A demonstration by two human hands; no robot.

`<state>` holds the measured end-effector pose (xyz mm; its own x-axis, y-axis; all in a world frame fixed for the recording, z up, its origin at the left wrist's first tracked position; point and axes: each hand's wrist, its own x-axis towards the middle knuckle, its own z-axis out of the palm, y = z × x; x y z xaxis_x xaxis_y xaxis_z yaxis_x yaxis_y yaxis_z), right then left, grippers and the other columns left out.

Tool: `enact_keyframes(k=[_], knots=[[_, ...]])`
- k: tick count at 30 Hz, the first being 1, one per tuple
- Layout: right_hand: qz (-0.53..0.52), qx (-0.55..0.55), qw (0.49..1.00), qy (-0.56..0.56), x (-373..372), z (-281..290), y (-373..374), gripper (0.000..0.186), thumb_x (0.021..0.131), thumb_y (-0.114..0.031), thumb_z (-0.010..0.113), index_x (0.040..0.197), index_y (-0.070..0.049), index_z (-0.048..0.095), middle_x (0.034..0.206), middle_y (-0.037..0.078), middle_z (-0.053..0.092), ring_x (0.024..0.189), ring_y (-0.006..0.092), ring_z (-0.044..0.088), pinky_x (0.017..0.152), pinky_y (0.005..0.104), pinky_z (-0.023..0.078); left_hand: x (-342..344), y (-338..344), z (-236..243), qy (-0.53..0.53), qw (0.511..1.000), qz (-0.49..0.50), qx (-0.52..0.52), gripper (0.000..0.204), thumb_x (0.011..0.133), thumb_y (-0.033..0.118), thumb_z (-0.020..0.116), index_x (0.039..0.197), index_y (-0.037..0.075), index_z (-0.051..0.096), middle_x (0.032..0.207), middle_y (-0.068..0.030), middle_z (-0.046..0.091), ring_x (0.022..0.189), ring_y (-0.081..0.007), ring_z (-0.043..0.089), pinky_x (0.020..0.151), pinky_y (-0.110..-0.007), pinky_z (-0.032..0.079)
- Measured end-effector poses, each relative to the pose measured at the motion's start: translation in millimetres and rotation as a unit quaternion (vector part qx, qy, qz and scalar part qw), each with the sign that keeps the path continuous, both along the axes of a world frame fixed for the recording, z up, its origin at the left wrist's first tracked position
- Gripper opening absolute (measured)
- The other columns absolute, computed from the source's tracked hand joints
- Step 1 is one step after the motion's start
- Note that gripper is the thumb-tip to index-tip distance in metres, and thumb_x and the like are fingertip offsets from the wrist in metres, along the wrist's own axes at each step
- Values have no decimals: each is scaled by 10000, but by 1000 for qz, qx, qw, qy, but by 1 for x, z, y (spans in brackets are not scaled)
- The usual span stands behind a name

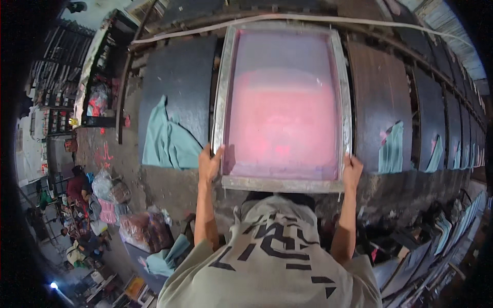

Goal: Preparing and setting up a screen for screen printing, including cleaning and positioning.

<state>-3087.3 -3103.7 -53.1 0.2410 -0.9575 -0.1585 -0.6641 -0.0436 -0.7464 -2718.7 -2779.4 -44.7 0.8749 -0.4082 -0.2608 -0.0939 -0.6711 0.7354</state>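
A screen-printing frame (285, 123) with a wooden border lies before me, its mesh pinkish-red below and greyish-purple above. My left hand (209, 163) is closed around its left side, close to the near corner. Gripping the opposite side at about the same height is my right hand (352, 171). What lies beneath the frame is mostly hidden. Left of it, a teal cloth piece (170, 137) lies partly folded over on a dark board (179, 66). On the brown board (379, 84) to the right is another teal cloth piece (393, 150).
More boards with teal cloth run off to the right. A pale hose or cable (287, 17) crosses the far side. Plastic-wrapped bundles (146, 232) and a teal cloth (167, 259) are at lower left. Another person (78, 186) is farther left. Dark containers (390, 246) stand at lower right.
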Motion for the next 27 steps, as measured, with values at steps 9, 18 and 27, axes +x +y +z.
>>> enact_keyframes(k=[9, 18, 27], knots=[[-54, -11, 997, -47, 4, -53, -11, 458, 1038, -371, 671, 977, 83, 678, 688, 35, 466, 719, 150, 384, 651, 397, 364, 9, -37, -43, 47, 997, -3, -60, 626, 988, 380, 717, 1391, -82, 589, 1243, -266, 708, 1143, -332, 672, 1015, -405, 489], [-53, 50, 995, -75, -9, -69, -20, 345, 1042, -301, 694, 1083, 36, 757, 730, -67, 492, 701, 73, 361, 610, 314, 305, 37, -53, -59, 151, 978, 41, -137, 526, 985, 244, 750, 1312, -131, 578, 1170, -152, 700, 1035, -216, 624, 952, -323, 487], [-79, 113, 973, -183, -2, -69, -31, 298, 1003, -282, 751, 896, -6, 717, 771, -96, 468, 747, 68, 358, 664, 298, 288, 45, -62, -45, 184, 963, 89, -174, 244, 971, 208, 788, 1094, -1, 762, 969, -10, 727, 876, -88, 578, 838, -273, 450]])
